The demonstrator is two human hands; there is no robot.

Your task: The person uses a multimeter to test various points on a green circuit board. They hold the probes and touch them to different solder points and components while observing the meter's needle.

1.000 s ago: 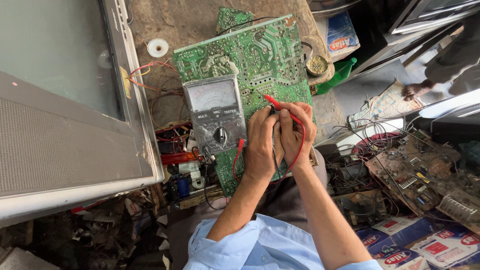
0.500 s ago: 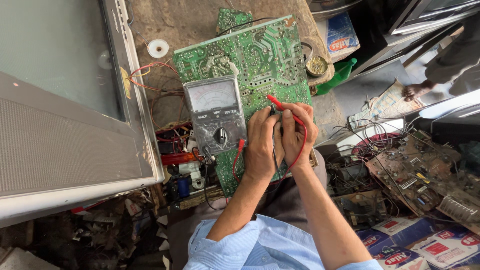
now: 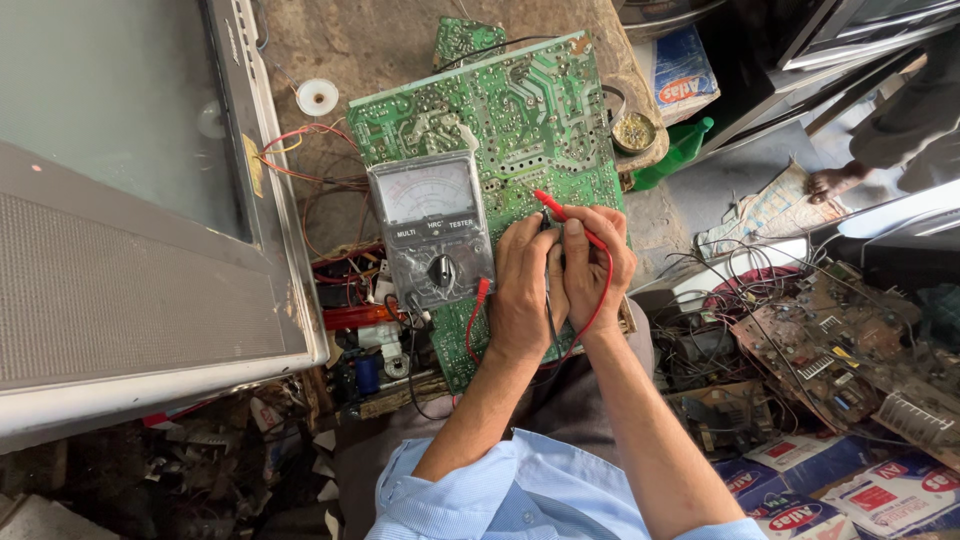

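Nothing moved | right hand (image 3: 597, 262) grip pinches red probe (image 3: 556, 210) | left hand (image 3: 525, 290) on circuit board (image 3: 500, 110), grip unclear

Grey television set (image 3: 120, 230) at left; white tape roll (image 3: 318, 97) on worn surface (image 3: 370, 40); round tin (image 3: 634, 131) beside green bottle (image 3: 678, 152); scrap circuit boards (image 3: 830, 350) and tangled wires (image 3: 720, 270) at right.

right hand (image 3: 597, 262): red probe (image 3: 562, 213) | left hand (image 3: 523, 290): circuit board (image 3: 500, 120)

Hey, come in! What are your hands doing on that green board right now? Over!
Right hand grips red probe, tip on green circuit board. Left hand alongside, its probe hidden. Grey meter lies on board. Red lead loops round right hand.
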